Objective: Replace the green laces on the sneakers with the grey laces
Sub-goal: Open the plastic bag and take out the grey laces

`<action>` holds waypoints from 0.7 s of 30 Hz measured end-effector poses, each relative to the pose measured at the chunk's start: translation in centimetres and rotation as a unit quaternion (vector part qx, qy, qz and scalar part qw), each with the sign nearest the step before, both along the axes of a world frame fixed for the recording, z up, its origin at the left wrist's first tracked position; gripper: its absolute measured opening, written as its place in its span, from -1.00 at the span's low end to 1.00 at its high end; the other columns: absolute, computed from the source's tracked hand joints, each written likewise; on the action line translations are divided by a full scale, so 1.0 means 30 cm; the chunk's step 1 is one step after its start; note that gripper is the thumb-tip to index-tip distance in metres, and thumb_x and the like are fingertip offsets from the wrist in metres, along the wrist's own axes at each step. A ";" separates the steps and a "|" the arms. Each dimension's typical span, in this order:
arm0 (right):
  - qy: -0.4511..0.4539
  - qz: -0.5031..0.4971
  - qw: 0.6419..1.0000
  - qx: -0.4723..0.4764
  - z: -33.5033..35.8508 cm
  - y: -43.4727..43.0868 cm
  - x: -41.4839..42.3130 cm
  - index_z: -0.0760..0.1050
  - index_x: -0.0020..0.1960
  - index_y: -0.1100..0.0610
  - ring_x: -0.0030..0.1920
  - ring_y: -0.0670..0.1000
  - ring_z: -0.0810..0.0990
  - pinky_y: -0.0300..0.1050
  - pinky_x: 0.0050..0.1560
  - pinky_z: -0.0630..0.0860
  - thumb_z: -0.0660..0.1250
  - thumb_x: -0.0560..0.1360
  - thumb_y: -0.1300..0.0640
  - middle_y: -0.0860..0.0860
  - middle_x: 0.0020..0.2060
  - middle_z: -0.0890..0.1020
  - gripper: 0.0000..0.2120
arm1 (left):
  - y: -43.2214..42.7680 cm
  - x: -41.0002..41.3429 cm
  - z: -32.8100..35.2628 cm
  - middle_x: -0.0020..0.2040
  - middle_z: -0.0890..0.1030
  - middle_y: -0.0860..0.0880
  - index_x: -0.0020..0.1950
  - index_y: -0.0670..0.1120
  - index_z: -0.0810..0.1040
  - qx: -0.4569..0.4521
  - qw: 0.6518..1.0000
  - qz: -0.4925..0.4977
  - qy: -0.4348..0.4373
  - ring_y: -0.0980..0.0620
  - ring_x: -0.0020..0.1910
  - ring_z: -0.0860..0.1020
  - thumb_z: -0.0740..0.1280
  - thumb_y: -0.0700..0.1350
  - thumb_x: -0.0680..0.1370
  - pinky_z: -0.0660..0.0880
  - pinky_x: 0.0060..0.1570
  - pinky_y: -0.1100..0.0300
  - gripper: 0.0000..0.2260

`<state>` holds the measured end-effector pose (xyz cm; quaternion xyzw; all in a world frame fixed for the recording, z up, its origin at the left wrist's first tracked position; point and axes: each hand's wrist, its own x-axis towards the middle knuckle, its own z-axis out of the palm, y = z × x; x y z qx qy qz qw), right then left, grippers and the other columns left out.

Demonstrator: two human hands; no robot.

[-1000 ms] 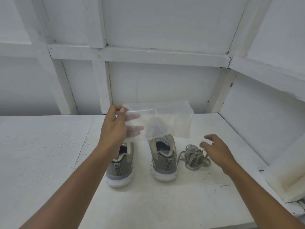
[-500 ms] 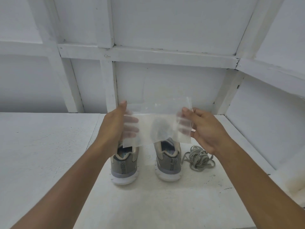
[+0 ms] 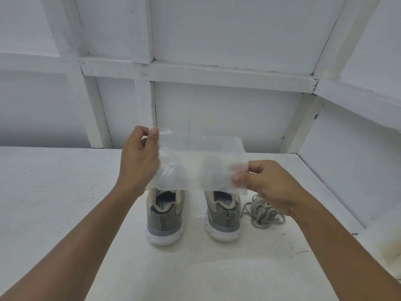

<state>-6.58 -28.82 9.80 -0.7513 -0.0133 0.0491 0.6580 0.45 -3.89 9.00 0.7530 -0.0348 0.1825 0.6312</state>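
White painted counter (image 3: 54, 203) carries a pair of grey fabric sneakers with white soles (image 3: 163, 222), side by side, heels toward its near edge. Above them hangs a clear rectangular plastic bag (image 3: 195, 161), hiding their toes. The left hand (image 3: 138, 161) pinches the bag's upper left corner between thumb and fingers; the right hand (image 3: 267, 185) pinches its right edge. A loose coil of grey laces (image 3: 263, 216) lies just beside the right-hand sneaker, toward the counter's right edge.
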 end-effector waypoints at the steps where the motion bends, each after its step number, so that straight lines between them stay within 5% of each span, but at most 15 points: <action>1: 0.006 -0.005 1.000 -0.013 -0.002 -0.007 -0.004 0.64 0.03 0.26 -0.02 0.06 0.69 -0.23 -0.02 0.59 0.48 0.30 0.13 0.12 -0.06 0.71 -0.66 | 0.011 0.006 -0.001 -0.32 0.49 -0.06 -0.11 -0.05 0.43 0.019 1.000 -0.003 -0.007 0.02 -0.42 0.42 0.17 0.11 0.64 0.41 -0.49 0.23 -0.73; 7: -0.040 -0.056 0.998 0.014 0.009 0.014 -0.001 0.54 -0.03 0.29 -0.20 0.05 0.65 -0.18 -0.23 0.57 0.45 0.42 0.30 0.05 -0.21 0.66 -0.83 | 0.049 0.026 -0.007 -0.23 0.56 -0.05 0.03 -0.09 0.42 0.040 0.999 -0.005 -0.011 0.04 -0.49 0.54 0.21 0.11 0.62 0.49 -0.51 0.19 -0.74; 9: -0.059 -0.076 0.995 0.034 0.029 0.016 0.005 0.46 0.07 0.21 -0.20 0.09 0.66 -0.14 -0.25 0.58 0.43 0.43 0.33 0.06 -0.19 0.66 -0.74 | 0.063 0.041 0.008 -0.03 0.59 -0.01 0.16 -0.07 0.39 0.032 0.999 -0.003 0.002 0.08 -0.30 0.63 0.25 0.14 0.59 0.60 -0.23 0.09 -0.69; 13: -0.079 -0.059 0.995 0.017 0.070 0.025 0.020 0.37 0.23 0.06 -0.24 0.05 0.65 -0.10 -0.23 0.59 0.41 0.44 0.37 0.04 -0.20 0.67 -0.54 | 0.078 0.075 0.117 0.29 0.49 0.09 0.36 0.00 0.40 0.156 0.986 0.009 -0.061 0.15 0.15 0.49 0.31 0.15 0.56 0.44 0.14 0.19 -0.57; 16: -0.091 -0.037 0.995 0.000 0.101 0.043 0.037 0.41 0.19 0.15 -0.26 0.04 0.64 -0.10 -0.23 0.59 0.41 0.44 0.38 0.03 -0.21 0.68 -0.62 | 0.011 0.056 0.249 0.29 0.47 0.18 0.40 0.05 0.41 0.289 0.944 -0.124 -0.098 0.21 0.18 0.39 0.32 0.15 0.55 0.34 0.16 0.24 -0.56; 18: -0.106 -0.021 0.994 -0.027 0.124 0.048 0.043 0.47 0.09 0.20 -0.26 0.05 0.64 -0.09 -0.22 0.59 0.41 0.43 0.38 0.04 -0.20 0.69 -0.73 | -0.048 0.045 0.312 0.23 0.51 0.21 0.33 0.07 0.47 0.376 0.900 -0.203 -0.090 0.22 0.15 0.45 0.31 0.18 0.53 0.37 0.12 0.26 -0.59; 21: -0.128 -0.015 0.990 -0.049 0.151 0.044 0.044 0.54 -0.01 0.20 -0.26 0.03 0.63 -0.10 -0.21 0.57 0.43 0.43 0.36 0.03 -0.21 0.68 -0.83 | -0.095 0.049 0.343 -0.07 0.65 0.20 -0.15 0.05 0.56 0.369 0.890 -0.253 -0.082 0.21 -0.05 0.59 0.37 0.13 0.52 0.50 0.00 0.23 -0.82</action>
